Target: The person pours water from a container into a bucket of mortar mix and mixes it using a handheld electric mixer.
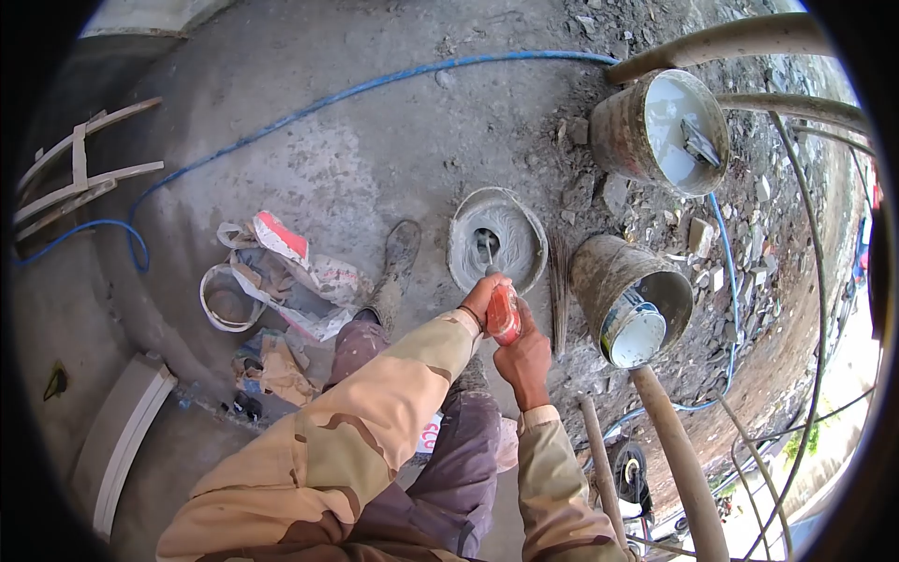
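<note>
A red power drill (504,316) points down and away from me, its shaft running into a bucket (540,244) of wet grey paste (465,253). My left hand (479,298) is wrapped round the front of the drill, near the shaft. Gripping its rear end is my right hand (526,361), with some fingers hidden by the drill and the hand itself. The paddle end (487,245) is partly sunk in a hollow at the paste's middle.
To the right stand a bucket of milky water (618,131) and another bucket (596,267) with a white-lidded tub (639,337) inside. Torn bags (323,281) and a small pail (208,298) lie left. A blue hose (375,82) crosses the floor. Poles (679,459) edge the rubble.
</note>
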The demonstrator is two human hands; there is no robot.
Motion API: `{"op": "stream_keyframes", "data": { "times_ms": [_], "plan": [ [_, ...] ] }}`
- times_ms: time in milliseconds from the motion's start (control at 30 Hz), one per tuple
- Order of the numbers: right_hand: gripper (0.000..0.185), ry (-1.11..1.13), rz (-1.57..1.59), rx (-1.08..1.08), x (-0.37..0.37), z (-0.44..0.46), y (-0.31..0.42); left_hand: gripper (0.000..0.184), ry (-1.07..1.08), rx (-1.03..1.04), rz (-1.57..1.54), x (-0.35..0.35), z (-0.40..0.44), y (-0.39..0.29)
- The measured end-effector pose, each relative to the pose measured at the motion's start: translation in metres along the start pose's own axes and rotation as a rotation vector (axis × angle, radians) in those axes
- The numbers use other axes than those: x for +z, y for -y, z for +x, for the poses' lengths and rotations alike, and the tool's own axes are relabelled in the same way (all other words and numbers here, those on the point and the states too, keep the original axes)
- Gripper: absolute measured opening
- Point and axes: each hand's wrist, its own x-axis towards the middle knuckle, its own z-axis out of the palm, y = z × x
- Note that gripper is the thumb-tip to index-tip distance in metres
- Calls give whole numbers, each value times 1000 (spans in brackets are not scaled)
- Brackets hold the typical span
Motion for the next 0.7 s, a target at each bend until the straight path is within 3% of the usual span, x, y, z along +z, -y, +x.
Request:
{"op": "stream_keyframes", "data": {
  "times_ms": [67,200,400,700],
  "plan": [
    [72,26,-47,92,-7,1,1,29,-15,-10,17,12,-3,4],
    [71,0,-57,73,-9,-3,-13,25,23,-21,-7,18,-1,20],
    [69,73,-100,107,-8,-15,-9,32,-65,-43,31,-3,-9,35],
    [74,20,-14,23,1,-2,5,37,-73,-16,77,-4,-8,-1]
  ]
}}
